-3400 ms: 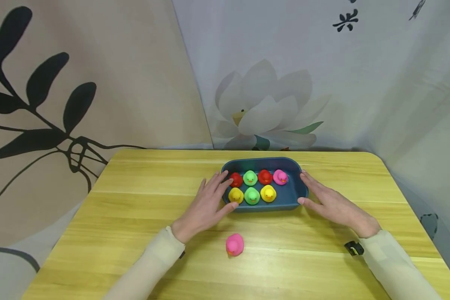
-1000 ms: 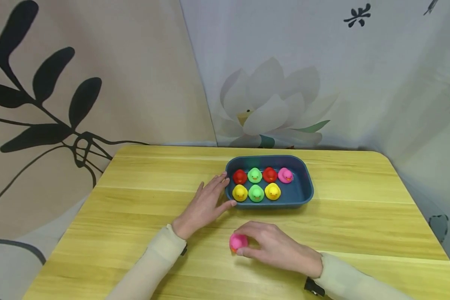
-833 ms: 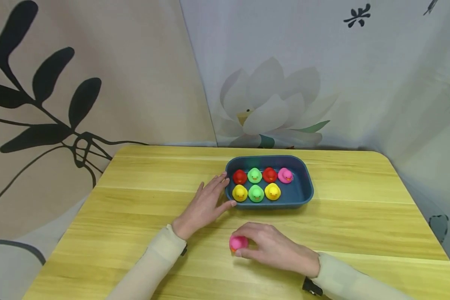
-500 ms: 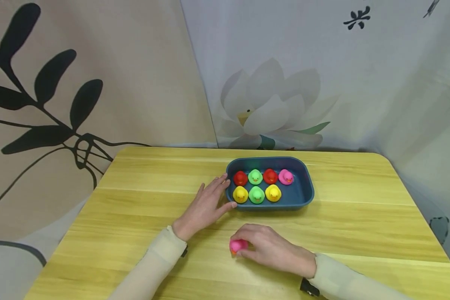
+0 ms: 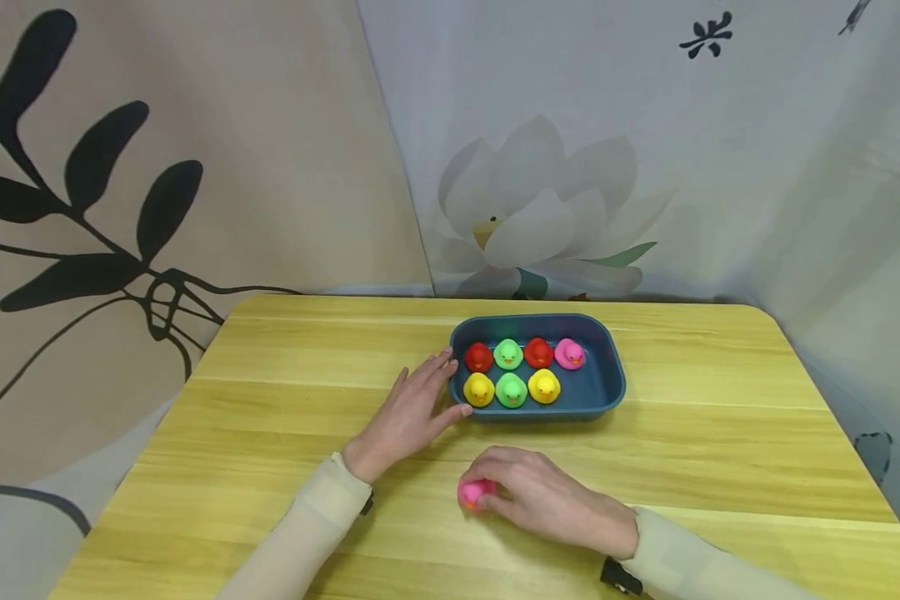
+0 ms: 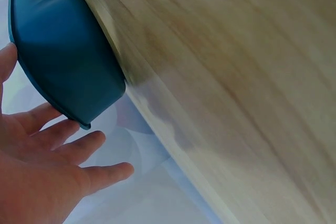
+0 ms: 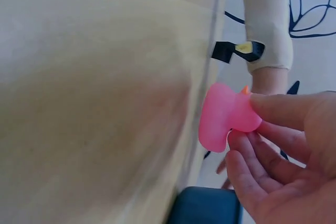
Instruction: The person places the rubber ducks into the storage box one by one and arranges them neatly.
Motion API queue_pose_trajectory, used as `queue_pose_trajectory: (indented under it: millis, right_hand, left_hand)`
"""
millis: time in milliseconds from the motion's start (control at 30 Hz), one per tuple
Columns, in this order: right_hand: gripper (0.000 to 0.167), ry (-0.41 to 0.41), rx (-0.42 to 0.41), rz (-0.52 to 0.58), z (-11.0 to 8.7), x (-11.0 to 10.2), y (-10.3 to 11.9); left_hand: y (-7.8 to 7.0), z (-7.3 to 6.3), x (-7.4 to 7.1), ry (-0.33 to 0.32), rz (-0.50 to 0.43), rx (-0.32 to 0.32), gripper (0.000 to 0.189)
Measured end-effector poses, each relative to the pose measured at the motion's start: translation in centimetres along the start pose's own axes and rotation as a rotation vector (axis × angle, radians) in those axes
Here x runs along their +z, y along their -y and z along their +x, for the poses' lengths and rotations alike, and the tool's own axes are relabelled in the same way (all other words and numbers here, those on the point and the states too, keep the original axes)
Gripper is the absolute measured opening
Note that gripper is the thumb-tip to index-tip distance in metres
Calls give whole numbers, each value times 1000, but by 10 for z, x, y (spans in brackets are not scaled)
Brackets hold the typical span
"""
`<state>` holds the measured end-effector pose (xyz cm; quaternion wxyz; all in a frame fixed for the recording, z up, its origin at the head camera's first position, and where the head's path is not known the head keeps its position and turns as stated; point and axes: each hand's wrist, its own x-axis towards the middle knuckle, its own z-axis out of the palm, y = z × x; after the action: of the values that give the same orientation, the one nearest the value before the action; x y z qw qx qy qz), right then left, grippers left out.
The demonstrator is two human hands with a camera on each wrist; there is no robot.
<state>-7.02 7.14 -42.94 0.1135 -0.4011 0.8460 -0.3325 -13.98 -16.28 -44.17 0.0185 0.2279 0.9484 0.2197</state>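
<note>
My right hand pinches a pink rubber duck between thumb and fingers, low over the table in front of the tray. In the right wrist view this pink duck shows its flat base towards the tabletop; whether it touches the wood I cannot tell. My left hand lies at the left end of a dark blue tray, fingers spread and touching its rim. The left wrist view shows those extended fingers against the tray's outer wall.
Inside the tray, the back row holds a red duck, a green duck, another red duck and a pink one. Yellow, green and yellow ducks form the front row. A printed curtain hangs behind the wooden table.
My right hand has left the tray's right end and come to the loose pink duck, which it now pinches. The duck has tipped slightly, face more towards me. My left hand stays at the tray.
</note>
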Motion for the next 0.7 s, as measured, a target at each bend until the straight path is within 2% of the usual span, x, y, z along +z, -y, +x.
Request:
queue_pose_trajectory:
  millis: [167, 433, 700]
  right_hand:
    - [23, -12, 15, 25, -6, -10, 5]
    - [24, -127, -71, -17, -15, -24, 8]
    - [26, -183, -53, -22, -26, -42, 9]
  left_hand:
    - [1, -1, -1, -3, -8, 3, 79]
    - [1, -2, -1, -6, -22, 4, 78]
    - [0, -1, 0, 2, -32, -10, 78]
